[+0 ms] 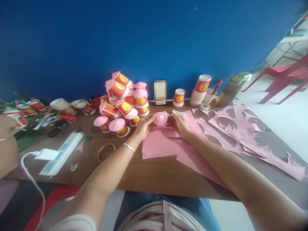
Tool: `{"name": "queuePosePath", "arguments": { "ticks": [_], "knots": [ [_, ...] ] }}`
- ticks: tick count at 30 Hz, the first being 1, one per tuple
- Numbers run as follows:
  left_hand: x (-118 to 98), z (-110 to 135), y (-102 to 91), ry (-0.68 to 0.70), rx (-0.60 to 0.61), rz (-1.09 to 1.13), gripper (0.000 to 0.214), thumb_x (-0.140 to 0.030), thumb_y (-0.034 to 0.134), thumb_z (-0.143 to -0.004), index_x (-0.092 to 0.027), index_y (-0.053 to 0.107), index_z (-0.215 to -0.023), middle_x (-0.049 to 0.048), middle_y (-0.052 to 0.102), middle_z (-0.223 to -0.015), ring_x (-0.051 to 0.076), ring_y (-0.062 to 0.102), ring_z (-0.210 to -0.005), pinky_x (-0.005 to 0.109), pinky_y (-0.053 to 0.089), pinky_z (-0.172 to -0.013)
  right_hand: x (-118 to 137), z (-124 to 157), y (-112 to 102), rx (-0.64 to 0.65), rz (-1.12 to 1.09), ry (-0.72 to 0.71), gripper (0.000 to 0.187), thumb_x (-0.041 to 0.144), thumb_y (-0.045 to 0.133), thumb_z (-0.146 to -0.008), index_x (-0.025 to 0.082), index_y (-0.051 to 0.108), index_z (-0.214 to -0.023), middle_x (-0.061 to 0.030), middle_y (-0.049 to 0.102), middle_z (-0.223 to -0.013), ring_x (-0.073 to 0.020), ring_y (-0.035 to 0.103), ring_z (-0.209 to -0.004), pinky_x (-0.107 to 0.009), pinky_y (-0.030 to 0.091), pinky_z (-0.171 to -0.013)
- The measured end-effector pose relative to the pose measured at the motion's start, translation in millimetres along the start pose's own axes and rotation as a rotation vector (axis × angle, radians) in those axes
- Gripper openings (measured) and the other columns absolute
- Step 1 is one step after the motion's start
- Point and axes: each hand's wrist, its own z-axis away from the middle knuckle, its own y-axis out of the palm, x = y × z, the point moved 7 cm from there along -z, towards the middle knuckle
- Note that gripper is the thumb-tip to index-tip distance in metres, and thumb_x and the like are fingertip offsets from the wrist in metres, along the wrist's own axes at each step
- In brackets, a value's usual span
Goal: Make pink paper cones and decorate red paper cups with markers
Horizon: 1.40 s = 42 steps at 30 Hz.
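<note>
Between my two hands is a small pink paper cone (160, 118), held above a stack of pink paper sheets (157, 144). My left hand (145, 124) pinches its left edge. On the other side, my right hand (179, 123) has its fingers closed at the right edge of the cone. A small white tube (180, 113) shows by the right hand; whether the hand touches it I cannot tell. Scissors (175, 138) lie on the sheets, partly hidden by my right wrist. To the left stand and lie several red paper cups (125, 108) topped with pink cones.
At the right lie cut pink paper scraps (231, 128). Along the blue wall stand a single cup (178, 97), stacked cups (201, 88), a tape roll (204, 106) and a bottle (232, 88). A power strip (63, 154) with a plugged-in charger lies left, near another person's arm (8, 144).
</note>
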Motion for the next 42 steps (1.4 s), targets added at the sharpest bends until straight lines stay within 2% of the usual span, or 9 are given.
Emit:
{"name": "queuePosePath", "arguments": {
  "ticks": [7, 11, 17, 20, 25, 30, 35, 38, 42],
  "knots": [
    [7.8, 1.3, -0.1, -0.091, 0.030, -0.007, 0.045, -0.041, 0.089, -0.071, -0.014, 0.076, -0.105, 0.0103, 0.079, -0.093, 0.023, 0.075, -0.082, 0.031, 0.058, -0.073, -2.3, 0.0, -1.1, 0.035, 0.037, -0.013, 0.043, 0.061, 0.083, -0.072, 0.021, 0.069, -0.076, -0.0003, 0.064, -0.069, -0.0151, 0.058, -0.068, -0.031, 0.048, -0.068],
    [6.9, 2.5, 2.8, -0.069, 0.052, 0.003, 0.045, -0.039, 0.089, -0.070, -0.013, 0.077, -0.104, 0.0113, 0.079, -0.097, 0.023, 0.075, -0.085, 0.029, 0.057, -0.072, -1.9, 1.4, -1.7, 0.025, 0.044, -0.033, 0.039, 0.051, 0.090, -0.065, 0.020, 0.069, -0.075, 0.0021, 0.060, -0.067, -0.0125, 0.052, -0.065, -0.029, 0.044, -0.064],
    [3.3, 3.7, 2.3, -0.048, 0.033, 0.085, 0.044, -0.047, 0.085, -0.072, -0.014, 0.077, -0.099, 0.0125, 0.079, -0.094, 0.026, 0.075, -0.091, 0.035, 0.059, -0.077, -2.6, -0.2, -6.4, -0.031, -0.013, -0.021, 0.040, 0.050, 0.092, -0.060, 0.020, 0.068, -0.073, 0.0020, 0.061, -0.067, -0.0135, 0.055, -0.065, -0.029, 0.047, -0.063],
    [4.4, 3.4, 2.2, -0.037, 0.059, 0.059, 0.041, -0.039, 0.088, -0.071, -0.015, 0.077, -0.102, 0.0106, 0.079, -0.095, 0.025, 0.075, -0.092, 0.034, 0.059, -0.079, -3.6, -2.0, -6.0, -0.030, -0.014, -0.024, 0.042, 0.050, 0.093, -0.058, 0.021, 0.067, -0.071, 0.0024, 0.061, -0.067, -0.0137, 0.056, -0.064, -0.029, 0.049, -0.061],
    [6.5, 0.5, -2.1, -0.016, 0.026, 0.053, 0.039, -0.032, 0.090, -0.069, -0.015, 0.076, -0.101, 0.0068, 0.078, -0.091, 0.018, 0.074, -0.081, 0.028, 0.057, -0.076, -3.6, -1.9, -3.7, -0.013, -0.033, -0.004, 0.043, 0.059, 0.088, -0.066, 0.022, 0.068, -0.075, -0.0004, 0.066, -0.071, -0.0157, 0.060, -0.065, -0.030, 0.050, -0.062],
    [1.8, 0.0, -0.7, 0.033, -0.009, 0.105, 0.035, -0.033, 0.090, -0.069, -0.016, 0.074, -0.094, 0.0045, 0.077, -0.089, 0.014, 0.072, -0.076, 0.026, 0.058, -0.074, -3.5, 5.1, 6.9, 0.114, 0.083, 0.036, 0.037, 0.045, 0.093, -0.062, 0.019, 0.072, -0.079, -0.0020, 0.070, -0.076, -0.0155, 0.063, -0.073, -0.029, 0.050, -0.073],
    [1.6, 3.7, 5.5, 0.000, 0.024, 0.100, 0.041, -0.033, 0.089, -0.069, -0.016, 0.074, -0.103, 0.0059, 0.077, -0.093, 0.016, 0.072, -0.079, 0.027, 0.058, -0.074, -2.1, 7.5, 6.7, 0.080, 0.134, 0.026, 0.032, 0.041, 0.090, -0.063, 0.019, 0.070, -0.075, -0.0009, 0.070, -0.072, -0.0143, 0.060, -0.069, -0.029, 0.045, -0.068],
    [3.8, 4.4, 5.9, -0.027, 0.053, 0.127, 0.042, -0.039, 0.086, -0.073, -0.016, 0.073, -0.106, 0.0056, 0.076, -0.091, 0.015, 0.071, -0.077, 0.026, 0.057, -0.070, -0.9, 4.2, 2.0, 0.058, 0.148, -0.023, 0.029, 0.040, 0.087, -0.065, 0.020, 0.068, -0.072, 0.0003, 0.068, -0.068, -0.0137, 0.058, -0.066, -0.029, 0.043, -0.066],
    [9.2, 2.1, 0.0, -0.072, 0.023, 0.177, 0.041, -0.054, 0.082, -0.075, -0.017, 0.071, -0.091, 0.0035, 0.072, -0.078, 0.015, 0.065, -0.068, 0.026, 0.050, -0.060, -5.6, 2.6, 0.7, 0.124, 0.240, -0.003, 0.022, 0.039, 0.082, -0.068, 0.020, 0.071, -0.071, -0.0001, 0.069, -0.068, -0.0155, 0.059, -0.068, -0.030, 0.045, -0.068]
  ]
}}
